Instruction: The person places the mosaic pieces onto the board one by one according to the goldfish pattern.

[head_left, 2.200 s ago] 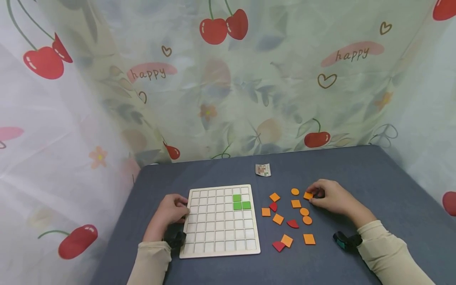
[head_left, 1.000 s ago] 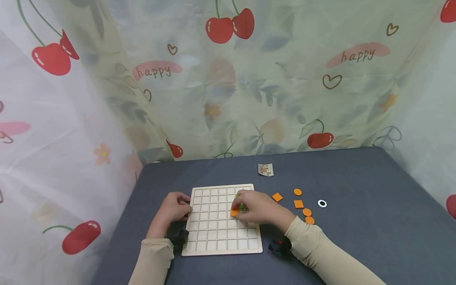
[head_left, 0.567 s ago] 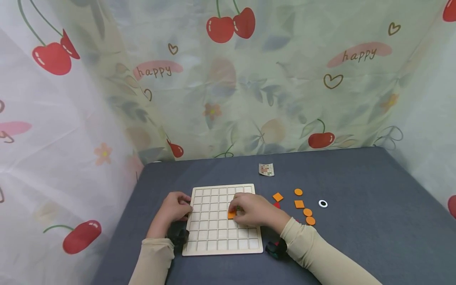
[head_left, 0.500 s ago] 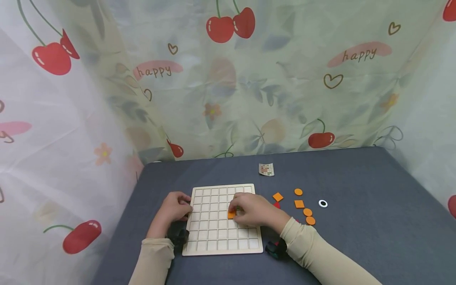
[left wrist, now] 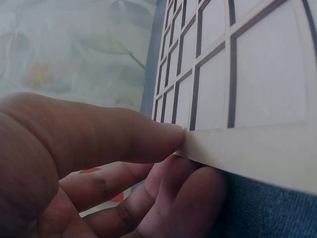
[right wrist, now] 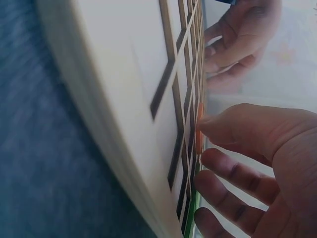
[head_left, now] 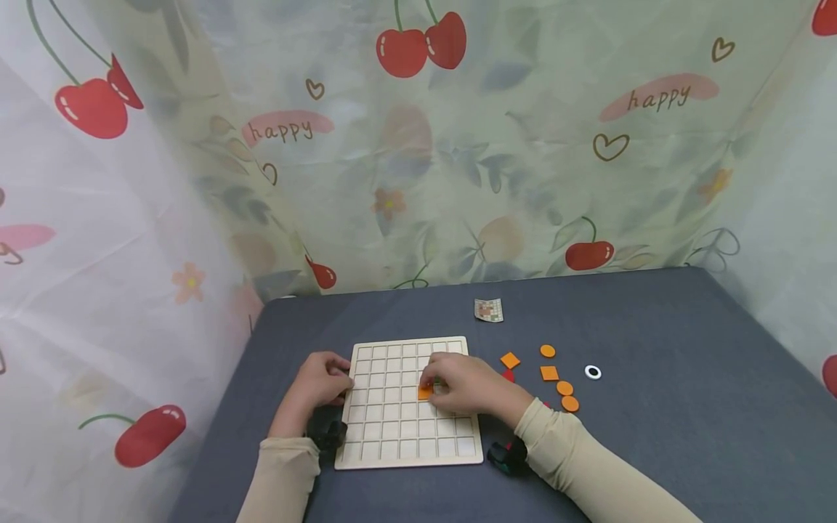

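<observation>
A pale wooden grid board [head_left: 386,452] lies on the dark blue cloth. My left hand [head_left: 320,381] holds its left edge; in the left wrist view the thumb [left wrist: 148,139] presses on the rim with the fingertips curled below the edge. Over the upper right part of the grid, my right hand [head_left: 467,381] pinches an orange square tile [head_left: 424,393]. The right wrist view has the thumb against that orange tile [right wrist: 199,131], flat at the grid surface. Green square tiles [right wrist: 193,218] in the board are mostly hidden under the right hand.
Right of the board lie loose orange squares [head_left: 549,373], orange discs [head_left: 564,388], and red pieces [head_left: 508,375] partly hidden by the right arm. A white disc with a black centre [head_left: 592,372] lies farther right. A small patterned card [head_left: 488,310] is behind the board.
My right hand has carried the orange square leftward from the loose pieces onto the board, uncovering the white disc. Over the last half second both hands have stayed in place.
</observation>
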### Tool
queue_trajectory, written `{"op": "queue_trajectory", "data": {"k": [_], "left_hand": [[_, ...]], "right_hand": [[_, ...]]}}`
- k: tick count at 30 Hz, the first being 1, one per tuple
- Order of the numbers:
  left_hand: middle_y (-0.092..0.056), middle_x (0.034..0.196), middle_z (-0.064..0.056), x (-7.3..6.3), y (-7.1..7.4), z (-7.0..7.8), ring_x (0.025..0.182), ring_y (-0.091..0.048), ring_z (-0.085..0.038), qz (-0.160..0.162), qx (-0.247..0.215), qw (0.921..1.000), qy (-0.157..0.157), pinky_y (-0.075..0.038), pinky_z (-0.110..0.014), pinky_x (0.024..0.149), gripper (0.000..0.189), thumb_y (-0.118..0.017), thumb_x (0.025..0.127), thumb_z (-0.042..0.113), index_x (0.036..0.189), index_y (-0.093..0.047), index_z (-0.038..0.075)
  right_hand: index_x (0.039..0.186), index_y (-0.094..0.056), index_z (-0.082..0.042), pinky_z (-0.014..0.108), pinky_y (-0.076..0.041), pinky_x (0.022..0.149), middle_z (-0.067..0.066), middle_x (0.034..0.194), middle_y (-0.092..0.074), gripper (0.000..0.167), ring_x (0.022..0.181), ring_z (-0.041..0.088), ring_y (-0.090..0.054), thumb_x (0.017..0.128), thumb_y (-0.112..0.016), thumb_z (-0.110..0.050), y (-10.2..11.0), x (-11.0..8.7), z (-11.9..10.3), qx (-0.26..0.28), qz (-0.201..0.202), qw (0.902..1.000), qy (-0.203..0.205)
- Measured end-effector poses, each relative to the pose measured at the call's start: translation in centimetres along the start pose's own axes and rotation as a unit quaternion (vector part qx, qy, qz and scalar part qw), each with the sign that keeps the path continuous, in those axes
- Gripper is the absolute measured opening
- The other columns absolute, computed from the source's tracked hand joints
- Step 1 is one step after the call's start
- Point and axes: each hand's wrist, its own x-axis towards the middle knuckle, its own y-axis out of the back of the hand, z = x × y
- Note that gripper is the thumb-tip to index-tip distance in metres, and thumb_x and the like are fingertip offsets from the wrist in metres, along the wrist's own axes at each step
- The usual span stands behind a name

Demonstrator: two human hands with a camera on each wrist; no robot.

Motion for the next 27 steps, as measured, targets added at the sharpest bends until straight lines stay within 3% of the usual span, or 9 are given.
{"op": "queue_trajectory", "data": {"k": [10, 22, 27], "left_hand": [[-0.069, 0.093, -0.016, 0.1, -0.2, -0.3, 0.074, -0.070, -0.023, 0.003, -0.003, 1.0000, -0.005, -0.063, -0.038, 0.062, 0.031, -0.073, 0.088, 0.002, 0.118, -0.068, -0.005], [-0.069, 0.096, -0.017, 0.1, -0.1, -0.2, 0.078, -0.069, -0.025, 0.003, 0.003, 1.0000, 0.000, -0.063, -0.039, 0.064, 0.033, -0.073, 0.088, 0.003, 0.119, -0.068, -0.005], [-0.069, 0.096, -0.017, 0.0, -0.1, -0.1, 0.077, -0.069, -0.025, 0.003, 0.004, 1.0000, 0.002, -0.063, -0.038, 0.064, 0.033, -0.073, 0.088, 0.003, 0.119, -0.068, -0.005]], "right_hand": [[0.112, -0.080, -0.019, 0.026, -0.050, 0.071, -0.003, 0.108, -0.069, 0.018, 0.084, 0.012, -0.061, 0.094, -0.076, -0.016, 2.4, -3.1, 2.9, 0.035, 0.028, 0.9988, -0.019], [0.113, -0.078, -0.016, 0.029, -0.053, 0.073, -0.002, 0.105, -0.069, 0.020, 0.085, 0.012, -0.058, 0.094, -0.080, -0.018, 6.0, -9.0, 10.1, 0.034, 0.058, 0.9914, -0.112], [0.113, -0.078, -0.015, 0.030, -0.054, 0.076, -0.002, 0.107, -0.069, 0.020, 0.087, 0.012, -0.059, 0.093, -0.080, -0.019, 6.7, -11.2, 12.0, 0.029, 0.058, 0.9881, -0.140]]}}
